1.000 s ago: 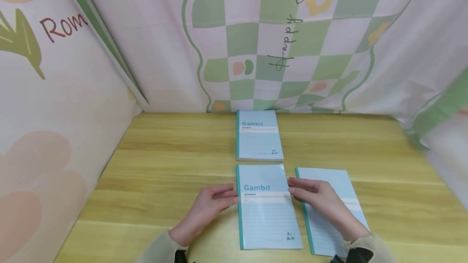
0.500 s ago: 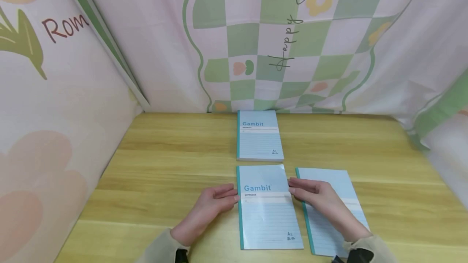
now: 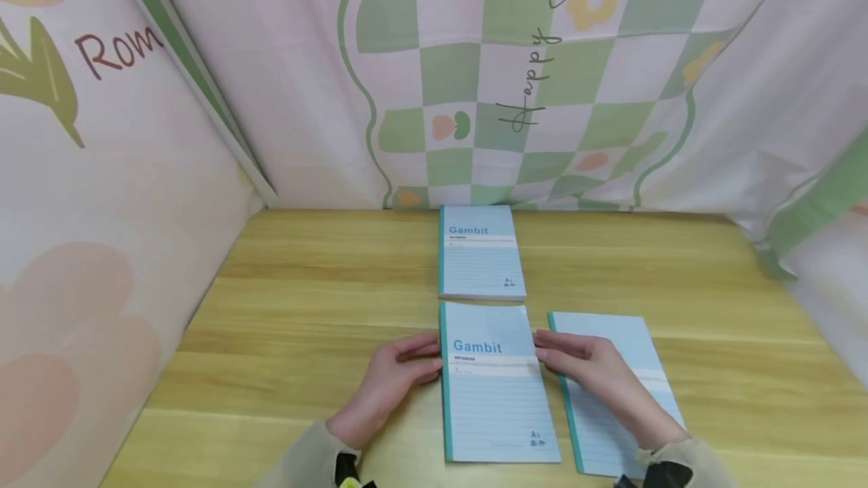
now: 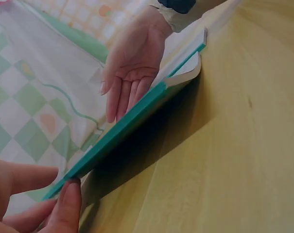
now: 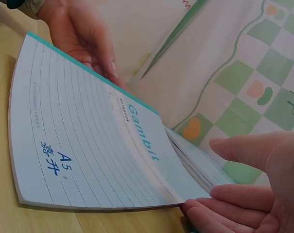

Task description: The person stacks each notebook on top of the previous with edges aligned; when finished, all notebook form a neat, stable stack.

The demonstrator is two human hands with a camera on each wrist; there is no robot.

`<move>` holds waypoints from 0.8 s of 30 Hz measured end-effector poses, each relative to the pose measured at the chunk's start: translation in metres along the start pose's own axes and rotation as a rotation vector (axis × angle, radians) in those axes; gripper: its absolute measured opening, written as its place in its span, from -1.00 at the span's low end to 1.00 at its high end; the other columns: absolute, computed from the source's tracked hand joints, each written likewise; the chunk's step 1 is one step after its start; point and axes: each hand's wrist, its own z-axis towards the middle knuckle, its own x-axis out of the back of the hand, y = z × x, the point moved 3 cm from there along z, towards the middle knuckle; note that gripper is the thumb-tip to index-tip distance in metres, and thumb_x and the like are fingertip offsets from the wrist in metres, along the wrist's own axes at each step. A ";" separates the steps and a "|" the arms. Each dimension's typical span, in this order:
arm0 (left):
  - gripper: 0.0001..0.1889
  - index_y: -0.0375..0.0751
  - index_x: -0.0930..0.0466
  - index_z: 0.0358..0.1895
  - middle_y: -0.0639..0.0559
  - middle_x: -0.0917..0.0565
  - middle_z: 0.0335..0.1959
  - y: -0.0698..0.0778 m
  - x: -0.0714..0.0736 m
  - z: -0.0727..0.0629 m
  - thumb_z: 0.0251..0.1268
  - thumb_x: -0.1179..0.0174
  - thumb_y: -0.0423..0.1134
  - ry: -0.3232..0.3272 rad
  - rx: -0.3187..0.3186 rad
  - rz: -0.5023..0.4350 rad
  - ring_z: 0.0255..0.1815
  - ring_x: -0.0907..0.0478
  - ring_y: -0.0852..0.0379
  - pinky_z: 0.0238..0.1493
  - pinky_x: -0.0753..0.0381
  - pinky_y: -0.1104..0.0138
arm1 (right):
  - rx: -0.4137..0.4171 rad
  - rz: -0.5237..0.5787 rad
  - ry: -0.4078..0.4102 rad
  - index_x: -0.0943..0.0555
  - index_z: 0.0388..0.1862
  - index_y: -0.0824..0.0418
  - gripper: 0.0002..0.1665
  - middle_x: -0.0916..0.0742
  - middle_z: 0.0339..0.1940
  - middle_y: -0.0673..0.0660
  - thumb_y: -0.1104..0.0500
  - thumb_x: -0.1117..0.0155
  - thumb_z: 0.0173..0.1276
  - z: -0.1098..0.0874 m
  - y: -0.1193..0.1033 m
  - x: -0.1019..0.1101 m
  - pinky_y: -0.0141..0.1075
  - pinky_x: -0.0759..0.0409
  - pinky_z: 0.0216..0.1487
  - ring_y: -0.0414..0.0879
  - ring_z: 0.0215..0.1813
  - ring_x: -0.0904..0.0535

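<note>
A light-blue "Gambit" notebook (image 3: 498, 405) with a green spine lies between my two hands. Its spine side is tilted up off the table, with a dark shadow beneath it in the left wrist view. At the spine, the fingertips of my left hand (image 3: 393, 386) touch it from below and beside, with the fingers fairly straight. My right hand (image 3: 603, 367) has straight fingers at the opposite edge, thumb held apart in the right wrist view. That right hand hangs over a second blue notebook (image 3: 624, 435), covering part of it.
Another blue Gambit notebook (image 3: 481, 266), thicker at its near edge, lies behind the middle one, close to its top edge. The wooden table (image 3: 305, 300) ends at a checkered curtain (image 3: 502, 74) at the back. A printed cloth wall (image 3: 88, 262) borders the left side.
My left hand has shifted slightly right and forward, and the notebook's spine side has risen a little. My right hand stays almost where it was.
</note>
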 end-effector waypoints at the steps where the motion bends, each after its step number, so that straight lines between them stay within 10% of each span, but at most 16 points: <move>1: -0.49 -0.45 -0.54 0.27 -0.20 -0.71 0.03 -0.001 0.000 0.001 0.26 -0.39 -0.42 0.001 0.010 -0.011 0.05 -0.68 -0.04 0.04 -0.69 0.23 | -0.001 0.002 -0.001 -0.53 0.42 0.18 -0.23 -0.63 0.33 0.06 -0.21 -0.39 0.37 0.000 0.000 0.000 0.09 -0.29 0.47 0.06 0.50 -0.33; 24: -0.53 -0.52 -0.52 0.23 -0.21 -0.76 -0.22 -0.001 -0.006 0.005 0.33 -0.36 -0.36 -0.106 0.043 0.134 -0.34 -0.75 -0.06 -0.25 -0.78 0.20 | 0.007 0.015 -0.013 -0.52 0.42 0.20 -0.21 -0.63 0.33 0.07 -0.22 -0.38 0.37 0.000 -0.001 0.000 0.01 -0.39 0.41 0.03 0.46 -0.38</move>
